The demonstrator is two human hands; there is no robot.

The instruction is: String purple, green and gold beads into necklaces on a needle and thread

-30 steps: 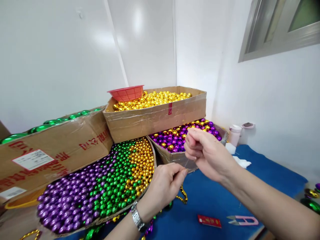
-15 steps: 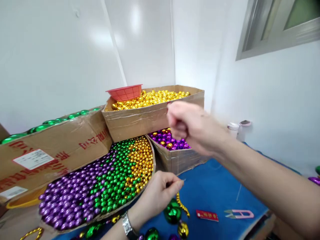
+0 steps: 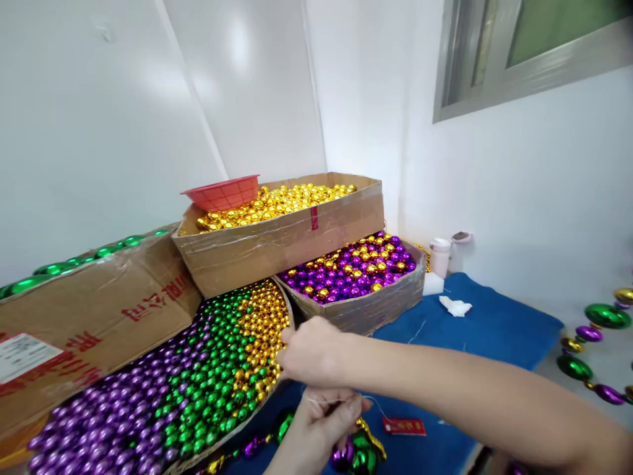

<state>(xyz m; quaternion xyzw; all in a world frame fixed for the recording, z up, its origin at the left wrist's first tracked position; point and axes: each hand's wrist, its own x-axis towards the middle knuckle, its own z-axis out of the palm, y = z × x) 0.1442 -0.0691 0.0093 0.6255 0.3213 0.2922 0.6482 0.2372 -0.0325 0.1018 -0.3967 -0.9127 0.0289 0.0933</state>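
Note:
My right hand [image 3: 309, 349] reaches left across my body to the gold section of a round tray of purple, green and gold beads [image 3: 198, 376]. Its fingers are curled at the tray's near rim, and what they pinch is hidden. Below it, my left hand [image 3: 321, 422] is closed in a pinch on a thin pale thread [image 3: 380, 410] that trails off to the right. Under the left hand lies a strand of larger green, purple and gold beads [image 3: 359, 452] on the blue cloth [image 3: 494, 323].
Behind the tray are a cardboard box of gold beads [image 3: 281, 227] with a red basket [image 3: 222, 192] on it, a box of purple and gold beads [image 3: 356, 274], and a box of green beads [image 3: 93, 310]. Also in view: pink cup [image 3: 439, 256], tissue [image 3: 455, 305], red packet [image 3: 403, 427], and a bead strand [image 3: 593, 343] at right.
My right hand dropped from in front of the gold-bead box down and left to the tray's gold beads. My left hand sank lower. The view swung right and lost the pink snips.

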